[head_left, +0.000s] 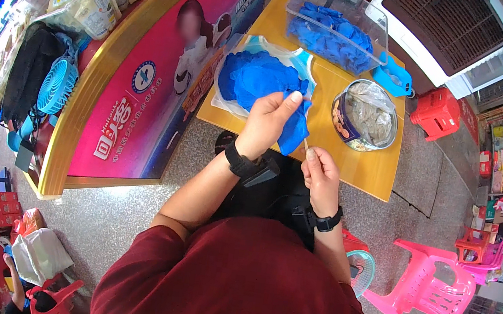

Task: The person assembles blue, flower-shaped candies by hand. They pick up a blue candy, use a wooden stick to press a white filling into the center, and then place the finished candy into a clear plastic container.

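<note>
My left hand is closed, its thumb pinching a piece of thin blue fabric that hangs down past the fingers. Just right of and below it, my right hand is closed on a thin pale stick, whose tip is close to the fabric's lower edge; I cannot tell whether they touch. Behind my left hand, a heap of crumpled blue fabric lies on a white plastic bag on the yellow table. A round tub lined with a clear bag of greyish contents stands to the right.
At the table's far side are a clear bin of blue pieces and a blue plastic holder. A pink-panelled counter rises on the left, with a turquoise fan. A red stool and pink chair stand right. Another person's arm shows lower left.
</note>
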Demonstrator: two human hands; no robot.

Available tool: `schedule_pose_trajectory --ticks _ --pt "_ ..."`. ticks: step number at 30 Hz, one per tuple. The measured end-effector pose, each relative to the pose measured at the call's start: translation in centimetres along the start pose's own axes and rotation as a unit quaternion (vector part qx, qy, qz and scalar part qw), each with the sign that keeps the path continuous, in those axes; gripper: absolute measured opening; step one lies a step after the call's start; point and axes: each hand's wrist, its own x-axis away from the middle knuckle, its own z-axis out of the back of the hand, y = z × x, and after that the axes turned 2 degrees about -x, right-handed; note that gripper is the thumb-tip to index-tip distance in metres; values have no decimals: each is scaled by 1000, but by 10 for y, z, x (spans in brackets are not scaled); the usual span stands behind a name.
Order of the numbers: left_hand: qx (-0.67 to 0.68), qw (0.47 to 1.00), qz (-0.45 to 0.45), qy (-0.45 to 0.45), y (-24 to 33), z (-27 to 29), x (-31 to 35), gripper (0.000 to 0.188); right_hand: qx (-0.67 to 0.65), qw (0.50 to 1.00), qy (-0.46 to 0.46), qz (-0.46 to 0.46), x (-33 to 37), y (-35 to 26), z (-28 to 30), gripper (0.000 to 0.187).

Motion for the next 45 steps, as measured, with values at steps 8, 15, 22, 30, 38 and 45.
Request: schedule_pose_trajectory --ticks 8,15,22,30,38,45 --pt "67 997 -29 4 5 -12 10 20 -163 986 -19 -24 7 3 -12 19" --pt "137 990 -24 -1 -12 -21 17 20 -244 969 -38 -10 10 12 -16 15" --pt "103 994 -23 2 -6 -21 19 19 -238 970 -46 -17 7 9 -14 15" --pt "128 991 -35 26 8 -16 15 19 -85 996 0 11 11 5 -9 17" --pt "185 982 -13 27 -7 -22 18 19 -147 988 5 38 13 13 -18 19" --pt "192 981 -8 15 -17 -17 14 14 -181 983 -25 9 7 11 -15 17"
